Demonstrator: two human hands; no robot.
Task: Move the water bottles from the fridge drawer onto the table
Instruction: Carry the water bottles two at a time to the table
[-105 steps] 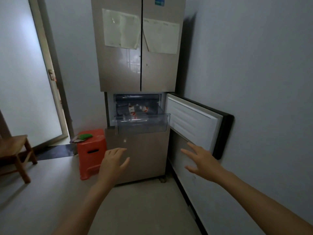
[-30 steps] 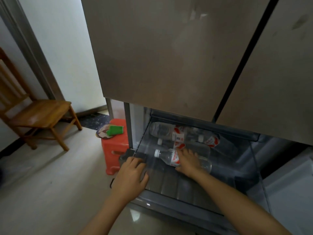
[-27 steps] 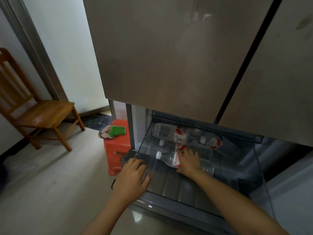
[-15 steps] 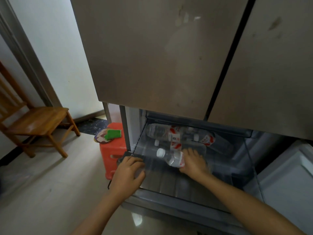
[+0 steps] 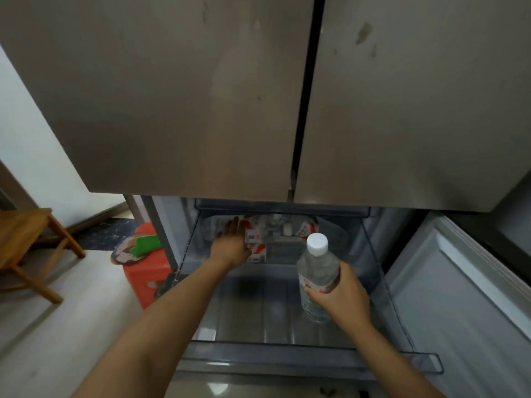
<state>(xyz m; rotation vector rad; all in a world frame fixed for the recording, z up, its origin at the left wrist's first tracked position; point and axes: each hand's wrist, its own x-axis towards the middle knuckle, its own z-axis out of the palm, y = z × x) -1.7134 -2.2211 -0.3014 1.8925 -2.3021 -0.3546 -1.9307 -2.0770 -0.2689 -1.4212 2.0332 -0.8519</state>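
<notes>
The right hand has its fingers and thumb curled round the lower half of a clear water bottle, white cap up, holding it upright over the right side of the pulled-out fridge drawer. Held that way it should clear the drawer's front lip on a plain lift. The left hand reaches to the back, fingers stretched out close together and laid on a lying bottle, not yet curled round it, probably to take a second one in the same trip. Red-and-white labels show two or perhaps three bottles back there; the shadow under the upper fridge doors makes the count unsure. Those doors overhang the rear bottles, so they must come forward before up. The open lower door bounds the right; a red stool stands just left. The table is out of view.
</notes>
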